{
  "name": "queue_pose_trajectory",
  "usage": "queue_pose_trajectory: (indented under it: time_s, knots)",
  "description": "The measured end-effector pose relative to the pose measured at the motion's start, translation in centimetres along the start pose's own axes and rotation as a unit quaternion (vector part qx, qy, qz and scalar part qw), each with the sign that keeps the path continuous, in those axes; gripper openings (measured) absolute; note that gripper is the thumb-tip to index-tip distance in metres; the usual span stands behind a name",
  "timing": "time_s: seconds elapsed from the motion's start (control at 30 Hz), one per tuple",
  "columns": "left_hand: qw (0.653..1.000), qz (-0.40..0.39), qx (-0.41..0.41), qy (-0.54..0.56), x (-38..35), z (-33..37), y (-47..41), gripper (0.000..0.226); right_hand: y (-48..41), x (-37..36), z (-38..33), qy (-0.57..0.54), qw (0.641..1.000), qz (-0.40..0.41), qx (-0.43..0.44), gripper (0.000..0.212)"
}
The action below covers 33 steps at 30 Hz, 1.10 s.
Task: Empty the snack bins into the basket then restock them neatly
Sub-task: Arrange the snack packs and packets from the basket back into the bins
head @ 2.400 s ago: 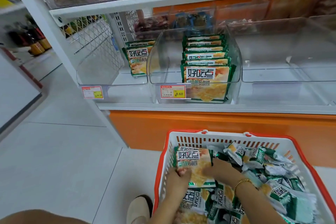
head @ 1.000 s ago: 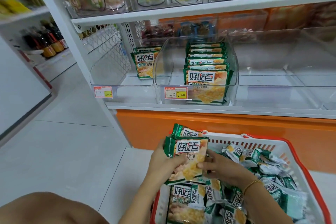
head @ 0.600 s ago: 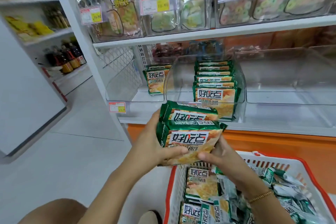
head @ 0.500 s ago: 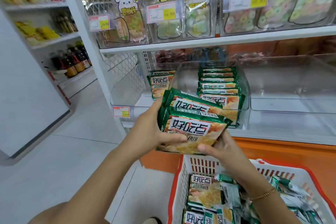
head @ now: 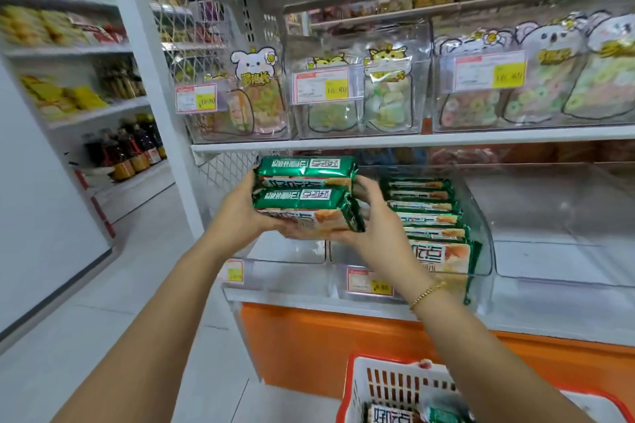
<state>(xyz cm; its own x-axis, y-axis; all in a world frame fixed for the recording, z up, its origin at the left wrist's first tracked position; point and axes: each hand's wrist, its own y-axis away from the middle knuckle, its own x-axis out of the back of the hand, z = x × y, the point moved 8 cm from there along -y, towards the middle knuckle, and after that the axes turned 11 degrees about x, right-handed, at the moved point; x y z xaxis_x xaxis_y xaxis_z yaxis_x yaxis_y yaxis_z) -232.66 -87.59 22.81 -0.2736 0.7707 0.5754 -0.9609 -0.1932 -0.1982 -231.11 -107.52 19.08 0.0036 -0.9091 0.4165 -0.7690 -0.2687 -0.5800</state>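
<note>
Two green snack packs [head: 304,196] are stacked together, held up in front of the left clear bin [head: 285,252]. My left hand [head: 242,206] grips their left end and my right hand [head: 372,216] grips their right end and underside. The middle clear bin [head: 481,227] holds a neat upright row of several matching packs [head: 433,227]. The red and white basket [head: 388,385] sits on the floor at the bottom right, with more packs partly visible inside.
An empty clear bin [head: 563,223] stands to the right on the same shelf. The shelf above carries clear bins of candy bags [head: 357,99] with price tags. An orange base panel [head: 309,347] runs under the shelf. Bottles [head: 127,151] stand on a far left shelf.
Both hands lifted the two packs out of the basket and raised them forward to the level of the left bin. The view tilted upward.
</note>
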Motion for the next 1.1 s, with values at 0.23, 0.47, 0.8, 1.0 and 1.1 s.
queue_pose_trajectory:
  time_s: [0.23,0.47,0.8,1.0,1.1]
  knots:
    - [0.996,0.019,0.079,0.032,3.0,-6.4,-4.1,0.076,-4.9,-6.9,1.3,0.028,0.998,-0.048,-0.003,0.084]
    - [0.99,-0.003,0.133,0.051,4.4,-10.9,-6.4,0.073,-8.5,-9.5,1.9,0.061,0.984,-0.165,-0.024,0.081]
    - [0.978,-0.073,0.178,0.086,-2.1,-12.7,-7.2,0.07,-8.4,-9.7,6.3,0.29,0.917,-0.263,-0.075,0.071]
    - [0.975,-0.055,0.192,0.093,-5.4,-13.8,-9.0,0.072,-9.0,-9.0,6.9,0.341,0.914,-0.204,-0.079,0.05]
    - [0.973,-0.062,0.194,0.105,-6.7,-13.8,-9.8,0.064,-9.2,-8.5,7.1,0.357,0.912,-0.174,-0.096,0.052]
